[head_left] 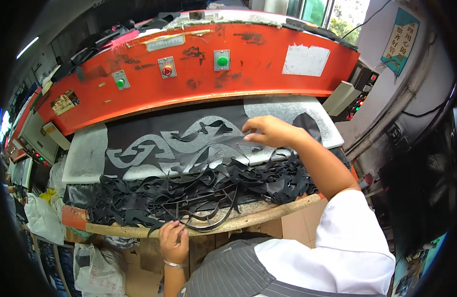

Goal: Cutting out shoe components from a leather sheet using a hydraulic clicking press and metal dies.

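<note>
My right hand (272,130) hangs over a black sheet (154,123) on a pale cutting bed, its bent fingers and thumb apart with nothing visible between them. Curved shapes are cut out of the sheet, showing the speckled bed through the gaps; loose black strips (208,129) lie across it. Low at the front, my left hand (173,241) is beside the wooden edge, fingers loosely curled and the thumb apart. Close by its fingertips, a curved metal cutting die (208,215) rests on a heap of black offcuts (134,198). Nothing held shows in this hand.
An orange press beam (188,59) with green and red buttons spans the back. The pale bed (84,153) shows at both sides. A curved wooden rail (268,213) borders the front. White plastic bags (97,270) stand at lower left; control boxes (345,99) flank the press.
</note>
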### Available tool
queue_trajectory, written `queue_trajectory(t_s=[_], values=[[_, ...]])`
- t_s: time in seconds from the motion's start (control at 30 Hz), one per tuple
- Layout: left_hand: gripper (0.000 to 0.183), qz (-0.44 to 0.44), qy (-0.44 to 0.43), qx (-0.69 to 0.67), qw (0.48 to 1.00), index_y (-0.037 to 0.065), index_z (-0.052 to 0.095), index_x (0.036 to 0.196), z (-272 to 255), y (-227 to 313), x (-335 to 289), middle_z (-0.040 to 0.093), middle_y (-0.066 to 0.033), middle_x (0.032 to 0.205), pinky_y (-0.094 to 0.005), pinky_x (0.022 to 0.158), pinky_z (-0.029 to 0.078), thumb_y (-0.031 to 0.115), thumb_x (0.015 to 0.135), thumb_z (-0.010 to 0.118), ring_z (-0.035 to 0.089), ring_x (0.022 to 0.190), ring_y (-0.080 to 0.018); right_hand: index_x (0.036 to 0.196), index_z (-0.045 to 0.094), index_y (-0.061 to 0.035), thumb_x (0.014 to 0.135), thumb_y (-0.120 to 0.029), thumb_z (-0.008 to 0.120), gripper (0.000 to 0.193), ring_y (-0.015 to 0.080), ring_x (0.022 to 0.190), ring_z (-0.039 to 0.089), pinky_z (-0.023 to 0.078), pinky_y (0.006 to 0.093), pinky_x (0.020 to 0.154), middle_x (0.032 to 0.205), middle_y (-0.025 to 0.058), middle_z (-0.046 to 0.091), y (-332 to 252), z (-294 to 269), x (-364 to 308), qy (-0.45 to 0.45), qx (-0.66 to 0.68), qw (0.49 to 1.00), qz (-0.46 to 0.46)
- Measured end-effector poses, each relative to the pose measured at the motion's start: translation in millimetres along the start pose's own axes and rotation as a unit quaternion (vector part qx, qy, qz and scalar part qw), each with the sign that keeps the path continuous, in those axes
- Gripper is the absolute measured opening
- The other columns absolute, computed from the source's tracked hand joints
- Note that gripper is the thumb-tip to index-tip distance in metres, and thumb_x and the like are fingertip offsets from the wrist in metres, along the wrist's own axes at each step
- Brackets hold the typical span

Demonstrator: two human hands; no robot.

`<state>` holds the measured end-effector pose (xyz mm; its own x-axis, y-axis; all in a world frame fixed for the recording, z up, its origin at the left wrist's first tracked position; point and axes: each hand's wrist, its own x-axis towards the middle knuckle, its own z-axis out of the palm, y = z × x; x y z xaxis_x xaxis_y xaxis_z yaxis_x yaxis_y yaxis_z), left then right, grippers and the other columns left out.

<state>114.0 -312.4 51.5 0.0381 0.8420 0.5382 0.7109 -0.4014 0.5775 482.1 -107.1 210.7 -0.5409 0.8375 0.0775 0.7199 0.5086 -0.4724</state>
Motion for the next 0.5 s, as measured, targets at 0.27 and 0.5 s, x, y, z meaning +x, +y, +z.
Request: queue_trajectory(t_s=[0.27,0.5], values=[[0.034,-0.019,-0.069,0.058,0.996,0.009,0.068,0.098,35,-23,41,0.062,-0.0089,0.107,-0.0442,0.092,0.041,0.032,0.073,0.072,0.055,0.107,-0.0322,0.110,0.063,-0.0014,0.089,-0.028,0.067,0.034,0.0325,0.097,0.065,0.051,0.0395,0.083,0.104,0.0168,0.068,81,6,37,-0.076,-0.010,0.995,0.057],[0.020,-0.058,-0.089,0.028,0.994,0.012,0.072,0.084,14,-20,46,0.067,-0.0038,0.088,-0.0391,0.082,0.041,0.028,0.073,0.075,0.059,0.090,-0.0237,0.111,0.064,-0.0024,0.087,-0.028,0.068,0.035,0.0327,0.096,0.066,0.051,0.0400,0.084,0.105,0.0164,0.068,51,-29,94,-0.073,-0.005,0.997,0.033]])
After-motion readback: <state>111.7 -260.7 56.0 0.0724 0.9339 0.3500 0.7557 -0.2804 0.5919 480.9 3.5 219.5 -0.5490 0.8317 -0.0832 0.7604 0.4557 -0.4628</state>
